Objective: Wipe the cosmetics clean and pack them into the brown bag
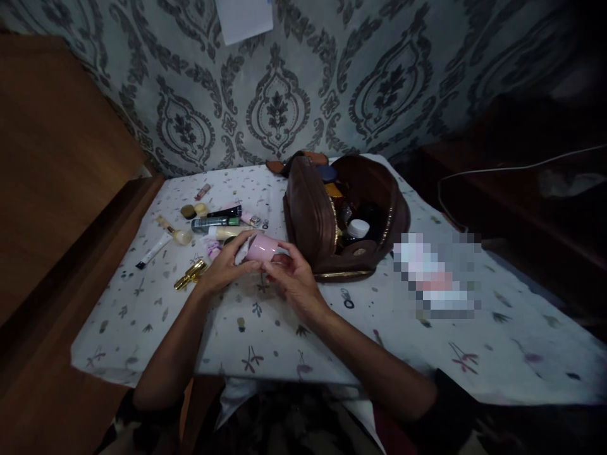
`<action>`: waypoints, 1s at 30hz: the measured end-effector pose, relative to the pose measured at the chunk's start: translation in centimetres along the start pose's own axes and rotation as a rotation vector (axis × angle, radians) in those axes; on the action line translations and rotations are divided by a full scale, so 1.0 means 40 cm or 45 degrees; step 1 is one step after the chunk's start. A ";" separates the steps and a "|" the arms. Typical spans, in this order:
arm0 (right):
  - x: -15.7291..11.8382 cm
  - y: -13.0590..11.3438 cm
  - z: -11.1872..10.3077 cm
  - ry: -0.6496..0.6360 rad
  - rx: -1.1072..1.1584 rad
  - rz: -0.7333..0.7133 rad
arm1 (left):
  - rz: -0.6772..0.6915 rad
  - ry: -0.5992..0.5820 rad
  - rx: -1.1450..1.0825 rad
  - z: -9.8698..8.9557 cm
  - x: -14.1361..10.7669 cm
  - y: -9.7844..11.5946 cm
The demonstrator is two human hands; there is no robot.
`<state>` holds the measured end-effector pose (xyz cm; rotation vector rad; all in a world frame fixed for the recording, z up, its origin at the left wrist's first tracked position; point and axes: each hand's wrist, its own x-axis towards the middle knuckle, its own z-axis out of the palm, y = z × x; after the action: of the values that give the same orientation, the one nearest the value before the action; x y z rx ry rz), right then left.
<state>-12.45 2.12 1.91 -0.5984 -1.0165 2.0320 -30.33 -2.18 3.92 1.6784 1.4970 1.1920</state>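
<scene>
Both hands hold a pink cylindrical container (pixel 263 247) above the table, just in front of the bag. My left hand (pixel 231 265) is closed round its left end, where something whitish shows. At its right end, my right hand (pixel 296 276) is closed too, by a clear part; its exact kind is hard to make out. The brown bag (pixel 308 218) stands unzipped beside my right hand, with a white-capped jar (pixel 358 228) and other items inside. Left of my left hand lie gold tubes (pixel 190 275), a green tube (pixel 215 224) and a black tube (pixel 224 212).
A makeup brush (pixel 177 234), a white tube with a black cap (pixel 153 251) and small round pots (pixel 188 211) lie at the table's left. A pixelated object (pixel 434 275) is on the right. Wooden furniture (pixel 61 177) borders the left side; a patterned wall (pixel 279 107) stands behind.
</scene>
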 end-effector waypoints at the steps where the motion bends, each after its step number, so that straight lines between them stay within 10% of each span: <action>1: 0.001 0.002 -0.001 -0.006 -0.053 -0.034 | 0.003 -0.012 -0.012 0.001 0.000 0.003; 30: 0.014 0.005 -0.012 -0.001 -0.196 -0.167 | 0.038 -0.004 0.022 0.016 -0.004 0.014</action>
<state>-12.53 2.70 1.45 -0.5943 -1.1893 1.8519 -29.48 -2.35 4.11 1.7189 1.4889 1.1946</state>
